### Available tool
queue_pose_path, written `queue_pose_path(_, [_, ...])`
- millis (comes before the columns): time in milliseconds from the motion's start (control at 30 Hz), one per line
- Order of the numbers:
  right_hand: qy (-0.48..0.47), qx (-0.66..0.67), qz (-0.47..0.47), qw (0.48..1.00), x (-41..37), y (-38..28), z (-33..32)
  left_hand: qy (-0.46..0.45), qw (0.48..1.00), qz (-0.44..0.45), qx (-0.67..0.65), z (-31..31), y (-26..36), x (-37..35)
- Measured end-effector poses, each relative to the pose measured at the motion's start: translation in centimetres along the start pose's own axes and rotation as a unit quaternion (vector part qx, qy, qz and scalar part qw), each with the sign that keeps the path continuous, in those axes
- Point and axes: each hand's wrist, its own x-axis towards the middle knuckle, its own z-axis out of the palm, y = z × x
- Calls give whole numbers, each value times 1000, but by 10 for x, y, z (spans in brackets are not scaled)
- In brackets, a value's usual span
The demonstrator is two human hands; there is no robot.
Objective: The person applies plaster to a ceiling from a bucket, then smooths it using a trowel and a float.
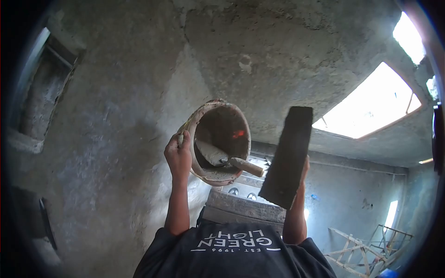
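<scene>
My left hand (180,155) is closed on the handle at the side of a mortar-crusted bucket (189,127). The bucket tilts so that its inside faces me. A trowel (211,152) lies in it, its wooden grip (247,167) sticking out over the rim toward the right. On the right, my right hand (306,170) holds up a long rectangular plastering float (288,157), its dark flat face toward me. The float hides most of that hand's fingers. Bucket and float are apart, with the trowel's grip end close to the float's edge.
Rough plastered wall (125,111) stretches along the left, with a recessed opening (48,88). A bright opening (371,104) lies at upper right. Below me are a plank platform (241,204) and a pair of footwear (233,191). A scaffold frame (366,250) stands lower right.
</scene>
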Motion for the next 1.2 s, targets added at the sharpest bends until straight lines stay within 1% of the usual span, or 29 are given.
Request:
queue_pose_path(33, [26, -6, -32, 999, 5, -1, -19, 9, 1000, -1, 5, -5, -2, 0])
queue_pose_path(67, [54, -12, -63, 996, 5, 0, -34, -3, 999, -34, -43, -11, -3, -1])
queue_pose_path(133, [48, -20, -48, 997, -1, -5, -42, -29, 988, -94, -115, -23, -3, -5])
queue_pose_path(167, [43, -31, -45, 998, -4, -7, -45, -23, 989, -92, -114, -26, 1, -8])
queue_pose_path(233, [38, -57, -39, 997, -10, -9, -50, -39, 960, -119, -251, -29, 13, -20])
queue_pose_path(267, [35, -70, -37, 996, -13, -9, -53, -35, 960, -117, -251, -31, 14, -22])
queue_pose_path(333, [32, -97, -31, 994, -19, -10, -56, -30, 938, -140, -315, -35, 18, -31])
queue_pose_path(467, [18, -153, -36, 987, -28, -11, -62, -21, 928, -143, -343, -41, 29, -43])
queue_pose_path(533, [6, -170, -51, 984, -26, -16, -63, -19, 929, -155, -336, -41, 27, -51])
queue_pose_path(600, [60, -54, 29, 996, -23, -18, -61, -19, 926, -151, -346, -38, 26, -56])
queue_pose_path(633, [54, -59, 27, 996, -22, -22, -58, -19, 924, -151, -350, -37, 26, -59])
queue_pose_path(667, [36, -21, 23, 999, -22, -25, -52, -17, 923, -149, -355, -36, 24, -60])
queue_pose_path(700, [18, 19, 19, 999, -22, -28, -49, -15, 926, -149, -347, -35, 21, -60])
queue_pose_path(767, [16, 10, 6, 1000, -19, -30, -53, -11, 927, -150, -344, -35, 16, -63])
queue_pose_path(833, [11, 6, -9, 1000, -16, -29, -57, 9, 938, -132, -319, -36, 15, -65])
queue_pose_path(900, [4, 60, 8, 998, -17, -30, -56, 9, 941, -133, -310, -38, 7, -66])
queue_pose_path(967, [11, 41, -2, 999, -22, -32, -48, 24, 943, -132, -304, -37, 4, -70])
queue_pose_path(1033, [136, 4, -15, 991, -28, -30, -33, 28, 949, -127, -286, -39, -3, -74])
queue_pose_path(1067, [139, 4, -17, 990, -31, -30, -36, 51, 970, -103, -216, -40, -10, -74])
queue_pose_path(1133, [75, 38, 36, 996, -36, -27, -49, 85, 993, -59, -49, -47, -16, -73])
queue_pose_path(1167, [76, 37, 36, 996, -32, -22, -72, 84, 993, -59, -49, -48, -15, -75])
queue_pose_path(1200, [27, 107, 75, 991, -23, -15, -106, 117, 993, 12, 13, -48, -14, -77])
